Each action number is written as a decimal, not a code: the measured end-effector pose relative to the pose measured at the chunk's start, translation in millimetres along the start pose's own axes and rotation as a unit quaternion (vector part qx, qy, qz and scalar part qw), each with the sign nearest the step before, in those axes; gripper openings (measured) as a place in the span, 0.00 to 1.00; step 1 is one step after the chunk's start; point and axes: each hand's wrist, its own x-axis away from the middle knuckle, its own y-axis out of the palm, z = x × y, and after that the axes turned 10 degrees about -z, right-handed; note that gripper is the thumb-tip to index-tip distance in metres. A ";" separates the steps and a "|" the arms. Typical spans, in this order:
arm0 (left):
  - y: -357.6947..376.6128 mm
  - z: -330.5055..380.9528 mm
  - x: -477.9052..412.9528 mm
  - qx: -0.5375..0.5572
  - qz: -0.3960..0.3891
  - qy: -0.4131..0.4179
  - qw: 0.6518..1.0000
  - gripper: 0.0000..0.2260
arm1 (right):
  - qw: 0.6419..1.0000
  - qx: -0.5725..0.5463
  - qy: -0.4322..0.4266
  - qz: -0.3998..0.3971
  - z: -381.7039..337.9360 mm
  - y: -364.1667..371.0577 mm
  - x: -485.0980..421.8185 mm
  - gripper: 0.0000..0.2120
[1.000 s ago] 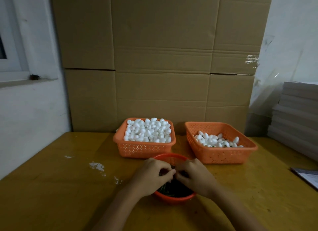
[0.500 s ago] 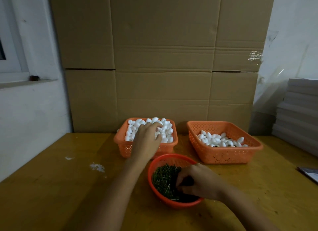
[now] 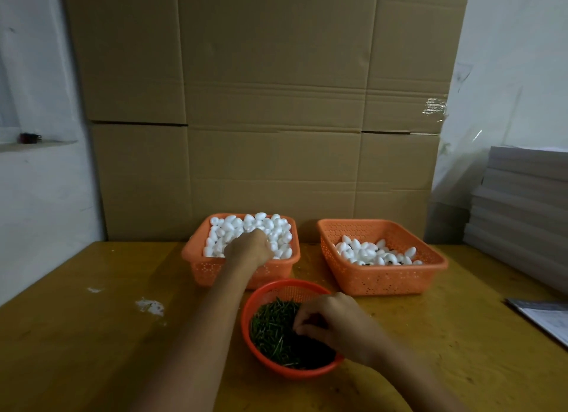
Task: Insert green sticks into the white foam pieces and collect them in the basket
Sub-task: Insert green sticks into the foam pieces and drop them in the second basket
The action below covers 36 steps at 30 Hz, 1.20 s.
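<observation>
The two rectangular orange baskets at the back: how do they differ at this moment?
The left basket is heaped to its rim with white foam pieces; the right basket holds only a shallow layer. The left hand reaches into the left basket; nothing touches the right basket. Dark bits show among the right basket's pieces, none in the left basket's. Both are orange, perforated, rectangular, and stand on the wooden table.

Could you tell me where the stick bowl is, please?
Head view, bottom centre: the bowl sits just in front of the left basket, under the right hand.
</observation>
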 end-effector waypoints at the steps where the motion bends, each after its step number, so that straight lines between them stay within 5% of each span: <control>1: 0.3 -1.3 -0.6 0.020 0.014 0.005 1.000 0.15 | 1.000 -0.001 -0.002 -0.001 -0.3 0.7 -0.3 0.05; 5: 1.8 -7.4 -1.1 0.100 0.117 0.026 0.988 0.07 | 1.000 -0.006 -0.011 0.008 -0.6 2.9 -0.5 0.05; 8: 2.0 -10.1 1.8 0.316 0.174 0.083 0.929 0.09 | 0.999 -0.028 -0.016 0.042 -0.2 3.7 0.4 0.03; 12: -3.8 -6.3 25.9 0.598 0.081 0.140 0.785 0.06 | 0.991 -0.077 -0.028 0.106 -3.0 6.0 1.3 0.02; 18: 5.5 -14.3 69.3 0.733 -0.037 0.169 0.658 0.12 | 0.979 -0.135 0.000 0.153 -2.2 8.4 2.3 0.02; 24: 26.6 -23.8 89.4 0.771 -0.061 0.194 0.603 0.12 | 0.977 -0.156 0.014 0.144 0.3 11.9 -0.1 0.07; 36: 34.4 -19.2 103.0 0.764 -0.106 0.276 0.574 0.10 | 0.979 -0.152 0.017 0.136 0.7 13.6 0.3 0.11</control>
